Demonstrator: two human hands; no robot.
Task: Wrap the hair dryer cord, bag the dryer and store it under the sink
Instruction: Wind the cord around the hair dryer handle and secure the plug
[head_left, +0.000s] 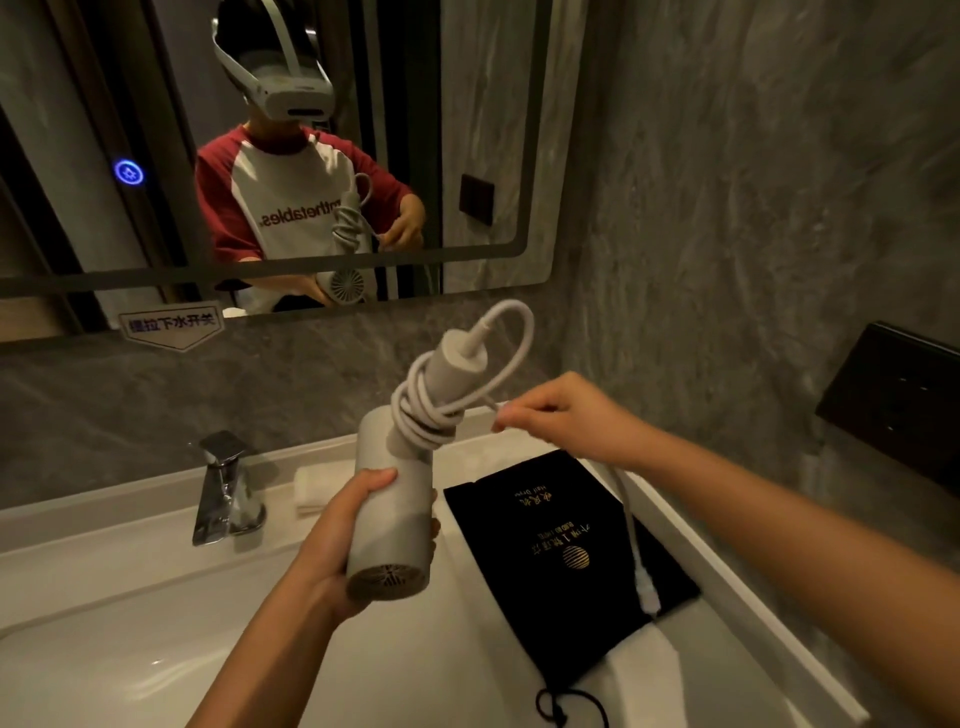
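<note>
Gripping the hair dryer (390, 512) by its barrel, the left hand (343, 540) keeps its fingers (376, 480) closed round the body above the sink (156, 649), handle pointing up. Right hand (561, 415) pinches the cord (423, 410), already coiled several turns round the handle, its plug end (647, 590) dangling over the black bag (561, 545) on the table (727, 597). Wrapping appears nearly done; next comes winding in the last length, then bagging.

The black bag's (561, 561) drawstring (569, 709) runs off the bottom edge; its gold print is illegible.
</note>
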